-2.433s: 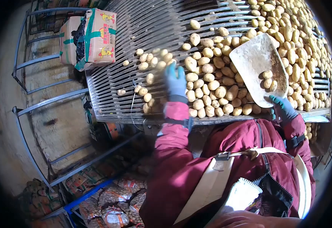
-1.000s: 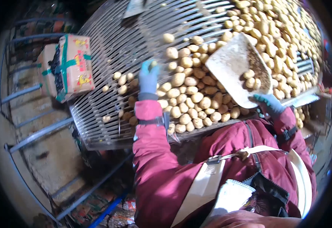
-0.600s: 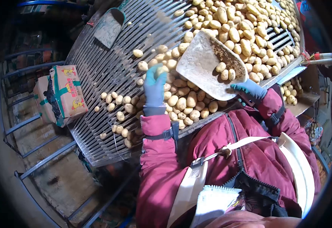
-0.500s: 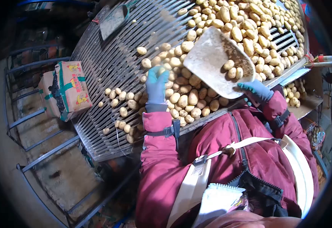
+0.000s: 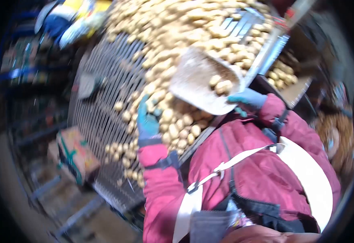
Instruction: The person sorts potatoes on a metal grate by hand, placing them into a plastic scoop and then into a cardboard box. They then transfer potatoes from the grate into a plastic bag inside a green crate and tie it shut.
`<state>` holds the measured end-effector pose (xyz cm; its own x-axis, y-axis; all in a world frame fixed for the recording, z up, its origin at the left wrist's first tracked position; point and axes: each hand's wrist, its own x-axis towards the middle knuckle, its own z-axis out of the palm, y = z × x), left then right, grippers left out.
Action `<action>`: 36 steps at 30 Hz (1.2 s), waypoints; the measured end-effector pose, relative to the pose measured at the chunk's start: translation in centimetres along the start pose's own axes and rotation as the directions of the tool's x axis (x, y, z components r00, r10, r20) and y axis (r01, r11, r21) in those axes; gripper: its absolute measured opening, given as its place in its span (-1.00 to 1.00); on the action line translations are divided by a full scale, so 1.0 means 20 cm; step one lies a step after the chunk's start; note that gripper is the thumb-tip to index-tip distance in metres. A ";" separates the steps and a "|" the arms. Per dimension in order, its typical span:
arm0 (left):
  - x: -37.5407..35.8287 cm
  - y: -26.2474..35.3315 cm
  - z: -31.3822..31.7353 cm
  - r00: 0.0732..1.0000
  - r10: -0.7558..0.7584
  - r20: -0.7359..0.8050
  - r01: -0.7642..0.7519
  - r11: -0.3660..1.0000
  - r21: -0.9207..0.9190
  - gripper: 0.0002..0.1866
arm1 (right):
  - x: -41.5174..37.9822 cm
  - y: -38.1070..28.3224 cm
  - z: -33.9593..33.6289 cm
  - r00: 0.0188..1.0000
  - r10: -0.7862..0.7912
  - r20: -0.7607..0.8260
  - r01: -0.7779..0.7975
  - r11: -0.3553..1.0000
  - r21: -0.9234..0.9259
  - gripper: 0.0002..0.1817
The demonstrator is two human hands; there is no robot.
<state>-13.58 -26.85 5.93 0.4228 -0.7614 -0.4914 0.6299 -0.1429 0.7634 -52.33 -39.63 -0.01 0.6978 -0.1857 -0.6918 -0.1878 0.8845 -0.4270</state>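
My left hand, in a teal and grey glove, is over the potatoes at the near side of the slatted rack. Its thumb and fingers are apart, with nothing visibly gripped. My gloved right hand is closed on the near right edge of a worn, pale scoop. A few potatoes lie inside the scoop, towards its right side. Motion blurs the picture, and part of my right hand's grip is hidden.
More potatoes are heaped at the rack's far side. A second scoop lies on the slats at left. A taped carton stands beyond the left edge. Another person is at the top left. A metal rail runs at right.
The whole view has turned, and another person has come into sight at the top left. My left hand's fingers have spread from a pinch. The scoop stays in my right hand.
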 end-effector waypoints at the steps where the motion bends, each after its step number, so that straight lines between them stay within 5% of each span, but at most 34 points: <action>1: 0.00 -0.01 0.11 0.999 0.035 0.006 -0.035 0.998 0.058 -0.54 | -0.01 0.03 -0.03 0.999 -0.040 -0.016 0.040 0.999 0.017 -0.69; 5: 0.09 -0.02 0.41 0.966 -0.047 0.254 -0.017 0.969 0.246 -0.42 | -0.01 0.04 -0.08 0.980 -0.183 -0.076 0.166 0.968 -0.187 -0.73; 8: 0.13 -0.05 0.75 0.952 -0.180 0.248 0.067 0.912 0.404 -0.41 | 0.00 0.10 -0.12 0.986 -0.150 -0.071 0.140 0.982 -0.130 -0.72; 13: 0.23 -0.29 1.20 0.832 -0.356 0.426 -0.053 0.713 0.700 -0.47 | -0.06 0.20 -0.14 0.963 -0.254 -0.087 0.245 0.964 -0.106 -0.68; 16: 0.25 -0.48 1.37 0.709 -0.531 0.463 -0.073 0.598 0.798 -0.42 | 0.04 0.15 -0.15 0.995 -0.095 -0.043 0.087 0.984 -0.155 -0.63; 19: 0.19 -0.69 1.54 0.561 -0.681 0.471 -0.073 0.526 0.847 -0.44 | 0.55 0.45 -0.23 0.756 -0.638 -0.143 0.531 0.726 -0.437 -0.40; 22: 0.12 -0.87 1.64 0.435 -0.788 0.435 -0.081 0.447 0.891 -0.48 | 0.34 0.42 -0.24 0.878 -0.458 -0.135 0.414 0.871 -0.264 -0.44; 26: -0.01 -1.11 1.80 0.363 -0.819 0.445 -0.104 0.439 0.892 -0.51 | 0.11 0.43 -0.27 0.923 -0.353 -0.151 0.342 0.935 -0.093 -0.49; 30: -0.36 -1.31 1.93 0.068 -0.808 0.585 -0.247 0.554 0.795 -0.35 | 0.04 0.43 -0.26 0.942 -0.289 -0.170 0.289 0.957 -0.023 -0.53; 33: -0.36 -1.33 1.88 0.140 -0.790 0.597 -0.397 0.507 0.765 -0.27 | 0.01 0.39 -0.26 0.951 -0.256 -0.176 0.258 0.966 -0.014 -0.55; 36: -0.11 -1.14 1.80 0.333 -0.640 0.692 -0.470 0.524 0.711 -0.36 | 0.07 0.32 -0.27 0.969 -0.201 -0.141 0.197 0.980 -0.041 -0.57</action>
<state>-52.25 -44.61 4.73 -0.7132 -0.6000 -0.3624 -0.3316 -0.1666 0.9286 -56.28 -36.47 -6.88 0.6172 -0.4179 -0.6667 -0.0751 0.8121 -0.5786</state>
